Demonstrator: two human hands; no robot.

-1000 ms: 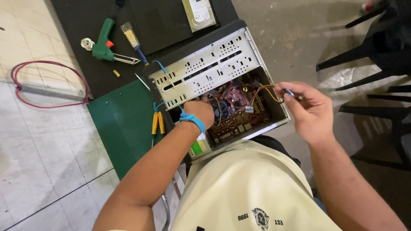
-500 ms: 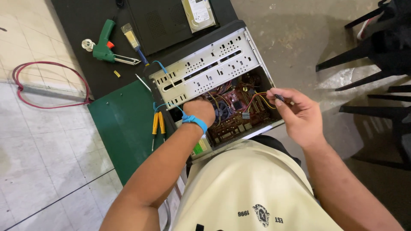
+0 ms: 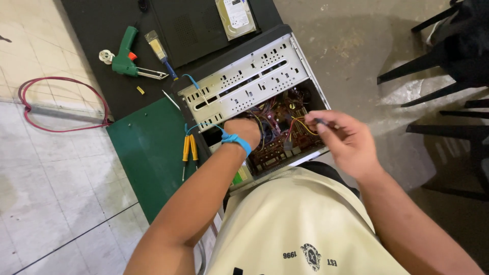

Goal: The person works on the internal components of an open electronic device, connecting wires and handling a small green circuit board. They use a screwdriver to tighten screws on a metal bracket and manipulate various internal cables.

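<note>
Left hand [image 3: 248, 131] reaches forward, curled knuckles-up, forearm stretched out; right hand [image 3: 345, 140] has fingertips pinched together, wrist bent inward.

Single head-worn view, looking almost straight down from above the wearer's chest. Close in: open computer case [image 3: 254, 97] just right of centre, cream shirt [image 3: 300, 224] filling the near edge. Left hand [image 3: 247, 131] and right hand [image 3: 346, 140] entering from the near side. Tiled floor [image 3: 46, 178] at left, black chairs [image 3: 448, 66] at far right.
</note>
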